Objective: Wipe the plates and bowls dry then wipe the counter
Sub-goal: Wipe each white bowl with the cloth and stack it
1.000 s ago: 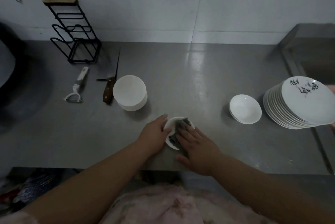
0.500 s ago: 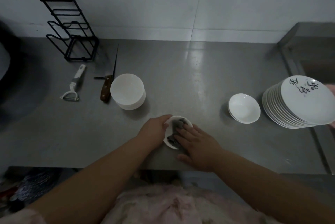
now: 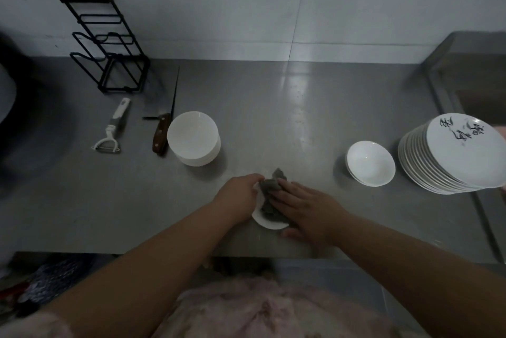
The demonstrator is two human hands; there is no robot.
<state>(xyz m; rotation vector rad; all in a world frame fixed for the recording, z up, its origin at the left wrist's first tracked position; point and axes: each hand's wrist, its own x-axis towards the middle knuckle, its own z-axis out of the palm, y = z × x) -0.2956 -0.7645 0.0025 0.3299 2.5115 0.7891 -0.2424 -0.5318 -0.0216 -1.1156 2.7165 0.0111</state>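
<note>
Left hand curled in a grip, right hand flat, fingers extended, forearms converging

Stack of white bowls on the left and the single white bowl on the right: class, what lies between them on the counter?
In the head view, only bare steel counter lies between the stack of white bowls and the single white bowl.

A small white bowl sits near the steel counter's front edge, a crumpled grey cloth inside it. A stack of white bowls stands left; another right, beside stacked plates bearing black calligraphy.
</note>
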